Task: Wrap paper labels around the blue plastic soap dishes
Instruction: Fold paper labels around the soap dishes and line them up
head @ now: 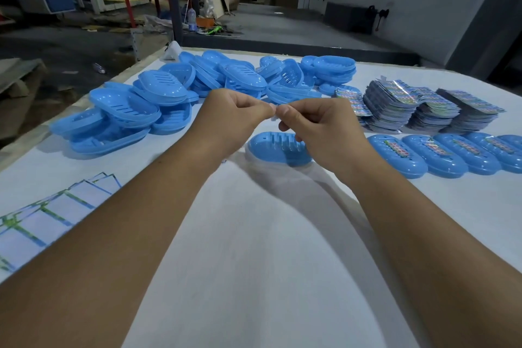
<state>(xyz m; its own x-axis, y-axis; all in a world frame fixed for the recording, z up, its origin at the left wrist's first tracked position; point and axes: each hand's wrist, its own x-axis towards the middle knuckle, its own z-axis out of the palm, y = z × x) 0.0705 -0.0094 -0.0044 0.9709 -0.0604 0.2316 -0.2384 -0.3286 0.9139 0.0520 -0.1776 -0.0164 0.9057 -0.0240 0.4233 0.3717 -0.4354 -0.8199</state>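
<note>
Both hands are raised above the white desk (pixel 254 234), fingertips meeting. The fingers of the left hand (pixel 237 118) are curled, thumb and forefinger pinched on a small pale scrap (pixel 273 116); what the scrap is cannot be told. The fingers of the right hand (pixel 319 133) are curled and pinched on the same scrap from the other side. Directly below the right fingers one blue soap dish (pixel 271 150) is seen upside down on the desk, unlabelled. Right of the fingers a row of labelled dishes (pixel 440 154) is laid out. Beyond and right of the fingers stacks of paper labels (pixel 409 110) are noted. Beyond and left, a heap of bare dishes (pixel 169 96) is recorded.
</note>
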